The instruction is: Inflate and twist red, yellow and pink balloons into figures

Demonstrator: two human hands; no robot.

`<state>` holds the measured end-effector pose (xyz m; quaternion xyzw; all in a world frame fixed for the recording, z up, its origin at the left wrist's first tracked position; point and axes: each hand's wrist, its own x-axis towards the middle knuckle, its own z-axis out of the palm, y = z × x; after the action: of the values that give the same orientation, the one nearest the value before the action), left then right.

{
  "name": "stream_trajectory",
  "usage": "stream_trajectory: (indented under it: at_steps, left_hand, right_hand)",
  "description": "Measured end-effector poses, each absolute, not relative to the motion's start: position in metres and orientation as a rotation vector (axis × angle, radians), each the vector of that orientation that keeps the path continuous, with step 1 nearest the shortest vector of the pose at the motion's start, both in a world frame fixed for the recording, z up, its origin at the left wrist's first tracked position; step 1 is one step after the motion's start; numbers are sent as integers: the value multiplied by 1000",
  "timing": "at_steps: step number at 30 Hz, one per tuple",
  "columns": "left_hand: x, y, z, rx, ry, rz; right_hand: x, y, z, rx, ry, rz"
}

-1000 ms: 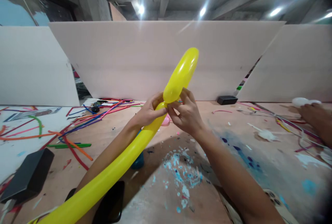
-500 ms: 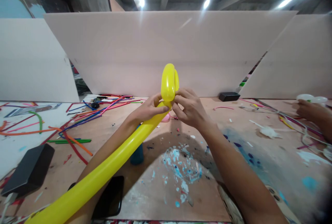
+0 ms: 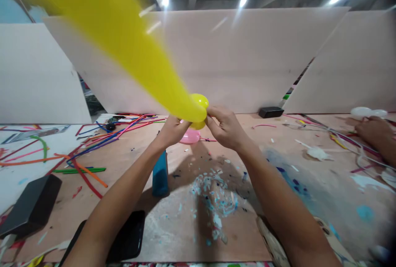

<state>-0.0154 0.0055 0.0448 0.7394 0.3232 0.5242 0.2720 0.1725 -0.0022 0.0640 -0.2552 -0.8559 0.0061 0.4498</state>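
A long yellow modelling balloon (image 3: 133, 48) is between my hands above the table, its long part blurred and slanting up to the left. Short rounded sections of it bulge at the near end. My left hand (image 3: 173, 130) grips it from below left, the fingers partly hidden behind the balloon. On the other side, my right hand (image 3: 224, 126) pinches the near end between thumb and fingers. Behind and just below lies a pink balloon (image 3: 190, 136). A blue cylinder-shaped object (image 3: 160, 174) stands beneath my left wrist.
Uninflated balloons (image 3: 102, 141) lie scattered at the left, near a black box (image 3: 31, 205) with a cable. A dark phone (image 3: 131, 236) rests by my left forearm. White panels (image 3: 198, 60) stand behind. Another person's hand (image 3: 375, 133) holds a white balloon (image 3: 361, 112) at the right.
The balloon's long part has swung from lower left, along my left forearm, to upper left. The short rounded section has turned downward, and both hands have shifted their hold.
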Motion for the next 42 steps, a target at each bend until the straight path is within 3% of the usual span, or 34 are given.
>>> stream_trajectory:
  at_steps: [5, 12, 31, 42]
  left_hand:
    - [-13, 13, 40, 1856, 742, 1309]
    - [-14, 0, 46, 1864, 798, 1092]
    - [4, -4, 42, 1741, 725, 1434]
    - [2, -5, 45, 1702, 723, 1492]
  right_hand:
    - [166, -6, 60, -736, -2014, 48]
    - [169, -7, 64, -673, -1919, 608]
    - [167, -3, 66, -437, -1502, 1604]
    - [162, -4, 63, -410, -1328, 1817]
